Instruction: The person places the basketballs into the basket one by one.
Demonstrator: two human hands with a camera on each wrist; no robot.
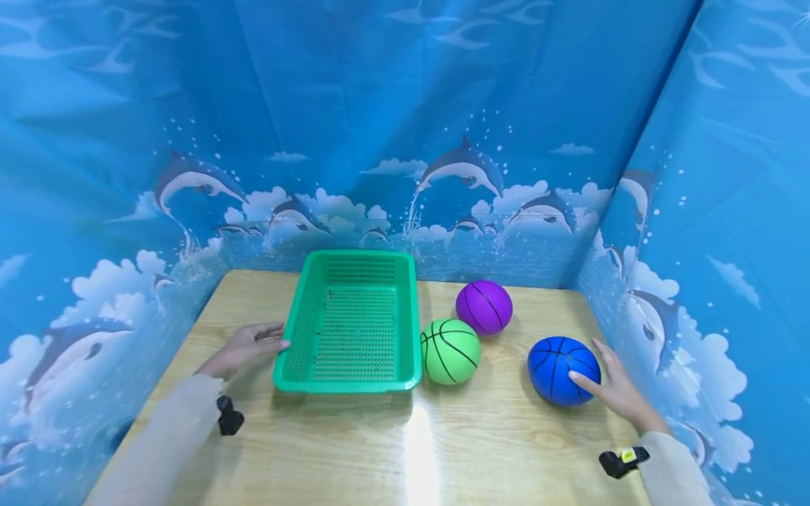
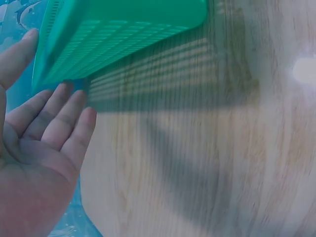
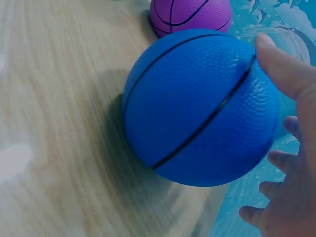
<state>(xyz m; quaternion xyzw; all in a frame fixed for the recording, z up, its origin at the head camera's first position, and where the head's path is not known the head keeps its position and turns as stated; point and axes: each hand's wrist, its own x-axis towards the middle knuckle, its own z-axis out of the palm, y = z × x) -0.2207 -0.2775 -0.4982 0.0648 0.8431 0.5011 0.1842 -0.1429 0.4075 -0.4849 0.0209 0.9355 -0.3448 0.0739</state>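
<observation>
Blue rubber meets my right hand [image 1: 616, 390]: the fingers are spread and nearly straight, thumb laid against the side of the blue ball [image 1: 563, 370], which sits on the table [image 1: 405, 443] near its right edge. My left hand [image 1: 243, 348] lies open and relaxed, fingertips touching the left wall of the green basket [image 1: 304, 330]. That basket stands upright, mouth up, its long axis running away from me toward the back curtain. Just right of it sits the green ball [image 1: 450, 351], with the purple ball [image 1: 484, 307] close behind.
</observation>
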